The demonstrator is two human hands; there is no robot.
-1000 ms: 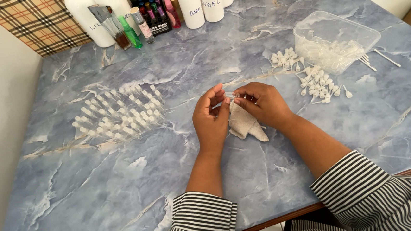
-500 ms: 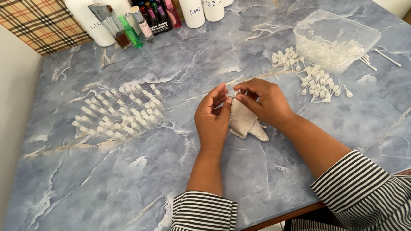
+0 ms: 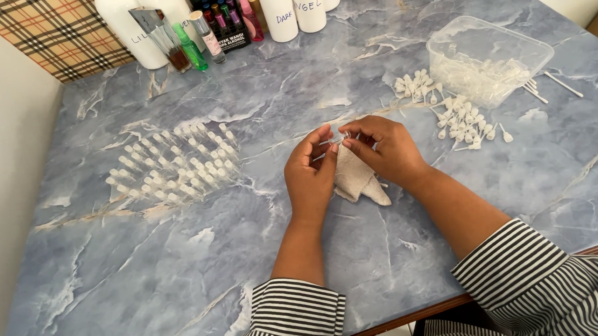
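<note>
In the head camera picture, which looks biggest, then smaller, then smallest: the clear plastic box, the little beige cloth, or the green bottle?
1. Clear plastic box
2. Beige cloth, part hidden by the right hand
3. Green bottle

The bottle stands farthest from the camera, so its last place is less sure.

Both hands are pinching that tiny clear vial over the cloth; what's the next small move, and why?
Probably lay the vial beside the finished rows at left. The left hand and right hand hold it between the fingertips just above the beige cloth, apparently wiping it; whether it is capped is too small to tell.
</note>
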